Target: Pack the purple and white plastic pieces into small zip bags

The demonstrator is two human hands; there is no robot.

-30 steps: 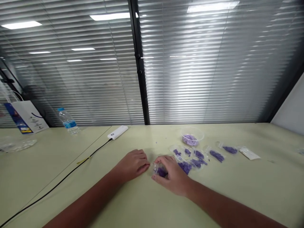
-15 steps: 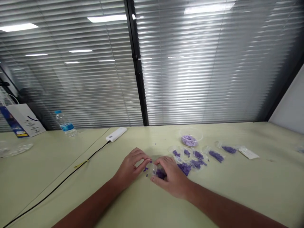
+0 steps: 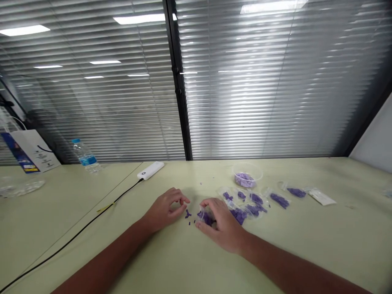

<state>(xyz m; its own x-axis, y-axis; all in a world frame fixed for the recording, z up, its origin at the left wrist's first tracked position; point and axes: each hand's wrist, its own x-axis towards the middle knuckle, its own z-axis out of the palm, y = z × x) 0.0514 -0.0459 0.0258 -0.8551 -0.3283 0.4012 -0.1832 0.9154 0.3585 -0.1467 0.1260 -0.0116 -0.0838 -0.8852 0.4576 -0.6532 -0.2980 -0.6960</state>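
My left hand [image 3: 168, 209] hovers just left of a few small loose purple pieces [image 3: 188, 214] on the table. Its thumb and forefinger are curved and slightly apart, and I see nothing between them. My right hand [image 3: 225, 224] curls round a small clear plastic bag [image 3: 206, 217] with purple pieces inside, its mouth facing left towards the loose pieces. Part of this bag is hidden by the fingers. Beyond my right hand, several more clear bags of purple pieces [image 3: 239, 215] lie close together.
A clear round tub [image 3: 245, 179] with light purple pieces stands behind the bags. Farther right lies a white packet [image 3: 321, 197]. To the left are a white power bank [image 3: 150, 170] with a black cable [image 3: 82, 233], a water bottle [image 3: 86, 157] and a paper bag [image 3: 39, 151].
My left hand has drawn back left, away from the bag, and its fingertips have parted. The right hand stays at the bag, whose opening has shifted slightly.
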